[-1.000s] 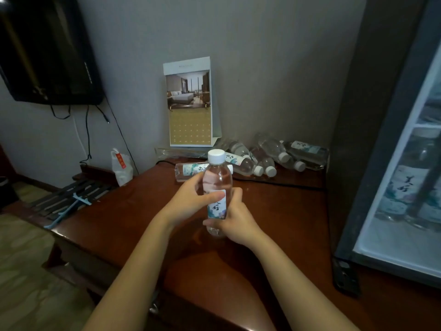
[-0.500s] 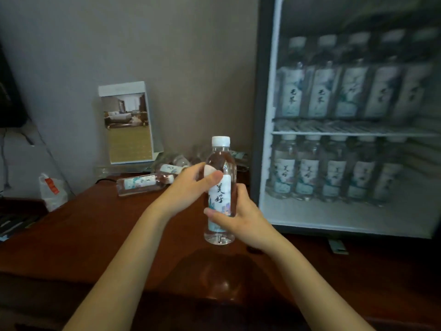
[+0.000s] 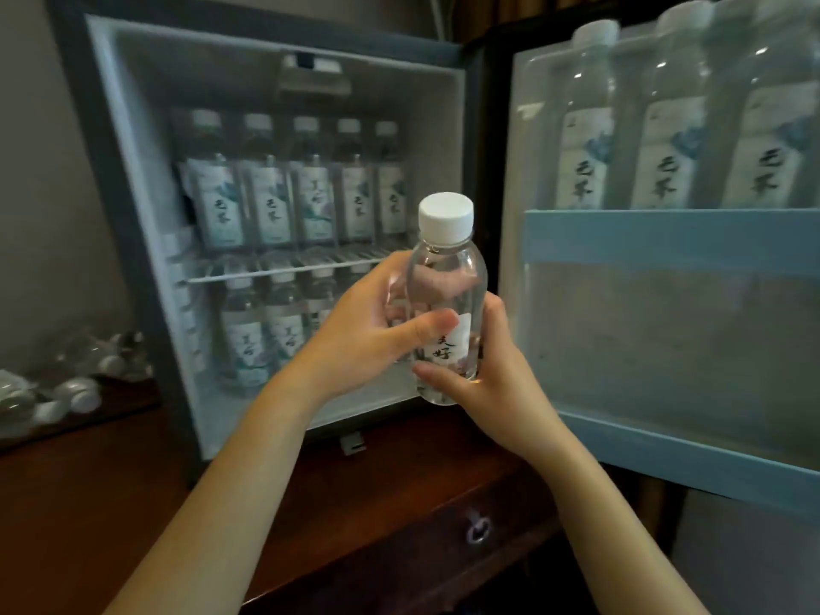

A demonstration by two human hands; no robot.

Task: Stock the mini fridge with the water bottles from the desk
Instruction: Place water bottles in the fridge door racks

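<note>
The step in hand is the carry: one water bottle (image 3: 446,286) is held upright in front of the open mini fridge (image 3: 128,179), not yet set inside. The left hand (image 3: 361,337) wraps its fingers (image 3: 428,327) round the bottle's middle from the left, thumb across the label. The right hand (image 3: 497,392) grips the lower part from the right, thumb just above the base. Both sets of fingers are clamped on the bottle, and its white cap stands clear above them.

Beyond the fingers and to their left, a wire shelf (image 3: 284,277) carries a row of stocked bottles (image 3: 266,201). A lower row (image 3: 262,335) stands beneath it, its right end hidden behind the hands. Right of the fingers, the door rack (image 3: 665,241) holds more bottles. Far to their left, spare bottles (image 3: 75,390) lie on the counter (image 3: 111,503).

The next move likely calls for picking a free gap, perhaps low on the right, pushing the bottle forward and standing it down before the fingers let go.
</note>
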